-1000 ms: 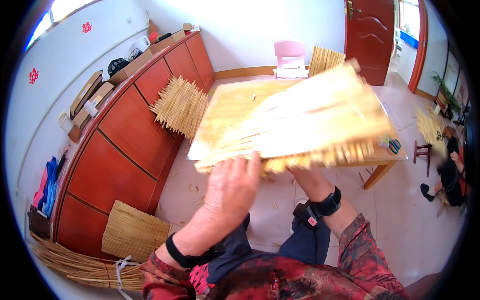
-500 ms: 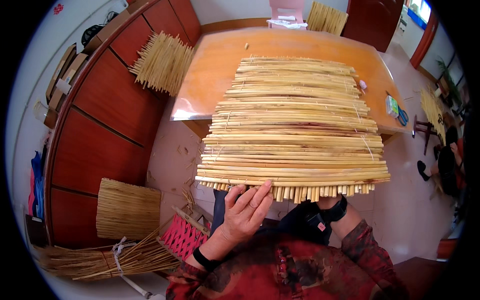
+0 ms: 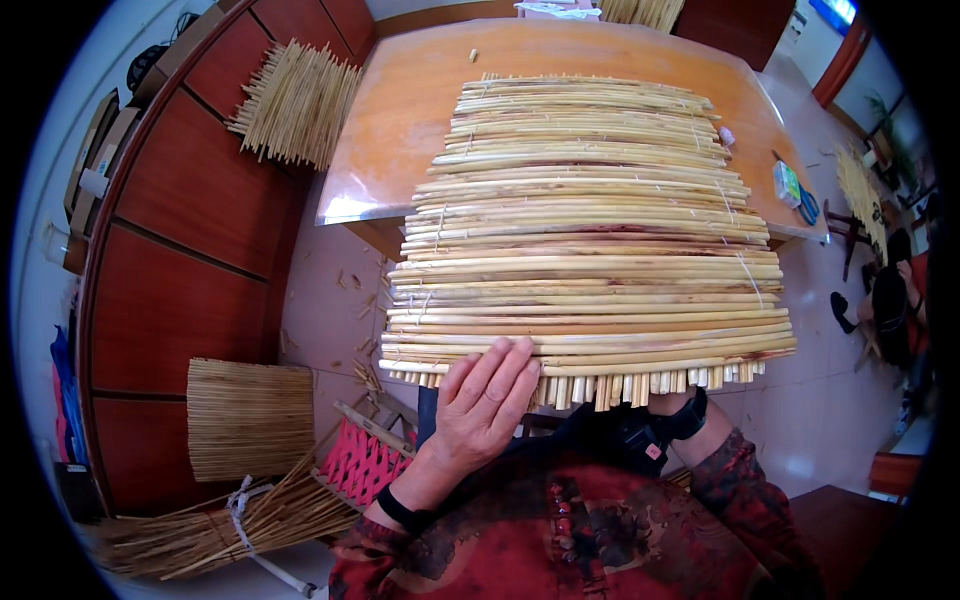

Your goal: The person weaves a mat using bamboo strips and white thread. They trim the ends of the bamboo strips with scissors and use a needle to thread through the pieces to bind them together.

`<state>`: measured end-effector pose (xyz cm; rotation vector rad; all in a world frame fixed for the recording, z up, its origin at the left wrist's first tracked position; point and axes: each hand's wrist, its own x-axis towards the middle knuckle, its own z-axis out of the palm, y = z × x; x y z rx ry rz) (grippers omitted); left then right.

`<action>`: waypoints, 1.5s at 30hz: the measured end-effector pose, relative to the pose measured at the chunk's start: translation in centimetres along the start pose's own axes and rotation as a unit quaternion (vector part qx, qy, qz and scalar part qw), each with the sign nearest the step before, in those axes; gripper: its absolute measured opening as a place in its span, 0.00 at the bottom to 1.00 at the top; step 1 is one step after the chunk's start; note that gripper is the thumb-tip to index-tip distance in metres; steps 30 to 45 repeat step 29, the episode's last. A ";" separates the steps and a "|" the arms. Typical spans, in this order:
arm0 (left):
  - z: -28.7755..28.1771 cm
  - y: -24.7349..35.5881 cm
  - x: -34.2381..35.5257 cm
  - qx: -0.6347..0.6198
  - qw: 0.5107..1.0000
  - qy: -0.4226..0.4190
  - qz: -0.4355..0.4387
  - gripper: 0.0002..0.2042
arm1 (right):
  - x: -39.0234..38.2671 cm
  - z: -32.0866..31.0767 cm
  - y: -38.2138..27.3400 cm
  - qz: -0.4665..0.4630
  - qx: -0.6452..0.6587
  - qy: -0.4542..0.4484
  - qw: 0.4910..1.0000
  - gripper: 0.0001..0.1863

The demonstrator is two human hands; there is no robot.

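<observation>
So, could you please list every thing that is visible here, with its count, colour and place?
woven reed mat: one, pale yellow, held over the table
table: one, orange-brown, ahead
cabinet: one, red-brown, left
loose reed mat: one, yellow, leaning on the cabinet
small mat: one, straw, floor left
tied reed bundle: one, straw, lower left
pink stool: one, by the knees
left hand: on the mat's near edge
right hand: hidden under the mat, wristband showing

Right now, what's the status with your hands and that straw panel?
Left hand flat on the near edge of the woven reed mat. Right hand hidden beneath it, only the wrist with the black watch shows. Mat's far part lies over the wooden table. Nothing in the way.
</observation>
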<state>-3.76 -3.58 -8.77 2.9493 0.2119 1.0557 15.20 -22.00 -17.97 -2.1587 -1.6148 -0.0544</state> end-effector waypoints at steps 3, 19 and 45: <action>-0.3 -0.7 1.3 0.040 0.999 0.024 0.023 0.12 | -0.2 -0.1 0.1 -0.004 -0.029 0.021 0.999 0.25; -5.9 0.3 11.5 0.068 0.986 0.023 0.150 0.16 | 10.1 -6.1 -8.8 0.073 0.635 0.190 0.745 0.11; -7.3 0.8 17.8 0.067 0.995 -0.009 0.078 0.17 | 13.8 -12.2 -8.1 -0.002 0.502 0.269 0.822 0.09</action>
